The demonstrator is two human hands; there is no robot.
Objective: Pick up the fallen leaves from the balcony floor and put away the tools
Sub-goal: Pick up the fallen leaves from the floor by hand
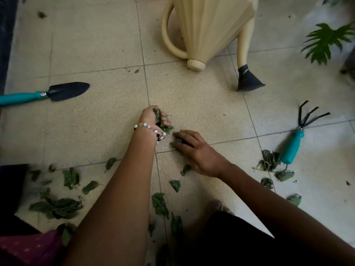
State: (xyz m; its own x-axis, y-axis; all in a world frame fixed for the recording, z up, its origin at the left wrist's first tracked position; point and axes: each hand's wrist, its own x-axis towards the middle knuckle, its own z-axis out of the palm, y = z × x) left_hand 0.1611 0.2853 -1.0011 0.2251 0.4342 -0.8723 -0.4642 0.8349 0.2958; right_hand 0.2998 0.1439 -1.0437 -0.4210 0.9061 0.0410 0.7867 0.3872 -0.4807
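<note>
While the left hand point(153, 118) grips a bunch of leaves point(163, 123) and the right hand point(190, 150) pinches another, many leaves, trowel point(48, 93) and rake point(299, 135) remain on the floor point(96, 54).

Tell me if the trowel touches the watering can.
Apart. The head view shows bare tile between the trowel at left and the watering can at top.

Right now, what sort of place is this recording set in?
Probably a tiled balcony or patio used for potted plants: a cream watering can, a trowel and hand rake on the floor tiles, plant fronds at the edge.
</note>
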